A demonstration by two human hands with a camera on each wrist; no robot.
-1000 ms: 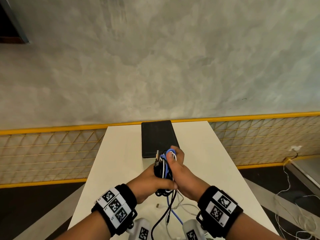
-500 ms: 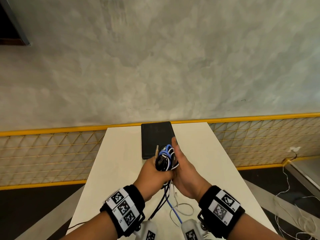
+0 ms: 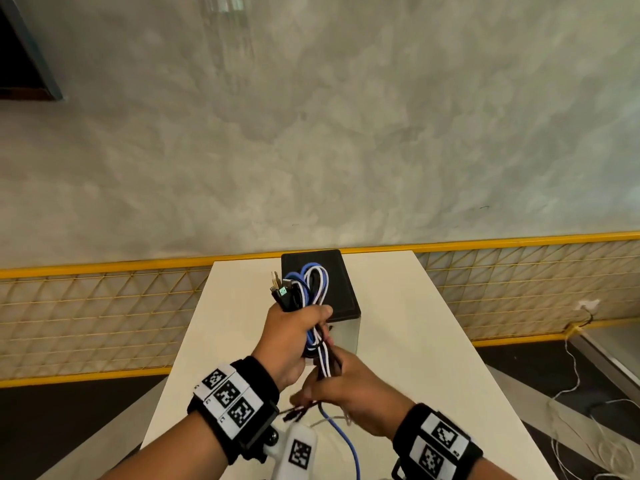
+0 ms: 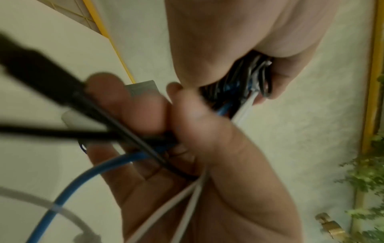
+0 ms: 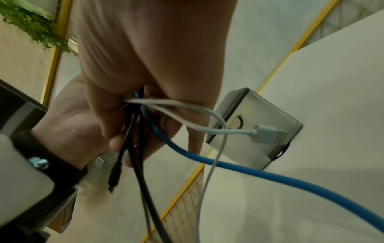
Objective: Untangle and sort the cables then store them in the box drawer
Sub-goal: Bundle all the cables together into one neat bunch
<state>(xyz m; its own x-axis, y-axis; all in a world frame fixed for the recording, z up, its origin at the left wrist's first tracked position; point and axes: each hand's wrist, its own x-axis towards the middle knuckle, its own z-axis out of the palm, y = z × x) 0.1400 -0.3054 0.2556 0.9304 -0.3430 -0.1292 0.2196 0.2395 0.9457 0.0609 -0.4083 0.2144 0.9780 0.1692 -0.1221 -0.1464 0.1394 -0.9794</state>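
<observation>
Your small box drawer [image 3: 341, 296], black on top with pale translucent sides, sits on the white rectangular table [image 3: 408, 341] at the centre of the head view, towards the far edge; in the right wrist view [image 5: 249, 121] its front face with a curved black handle is turned to you, and you cannot tell from any frame what lies inside it. Behind the table run a yellow-framed mesh railing [image 3: 104, 306] and a grey mottled wall [image 3: 311, 133], and at the lower right of the head view loose white cords [image 3: 588, 427] trail across the dark floor. Your left hand [image 3: 294, 337] is closed round the bundle of coiled cables [image 3: 304, 289], black, blue and white, whose loops and plug ends stick up above your fist and cover part of the box's black top in the head view. Just below it, your right hand [image 3: 349, 393] grips the hanging tails of the same bundle, thumb pressed against curled fingers in the left wrist view [image 4: 207, 164]. From that grip a thick blue cable [image 5: 270, 174], a thin white USB cable [image 5: 264, 134] and black leads [image 5: 133, 148] hang down towards the tabletop at the lower centre, in front of the box.
</observation>
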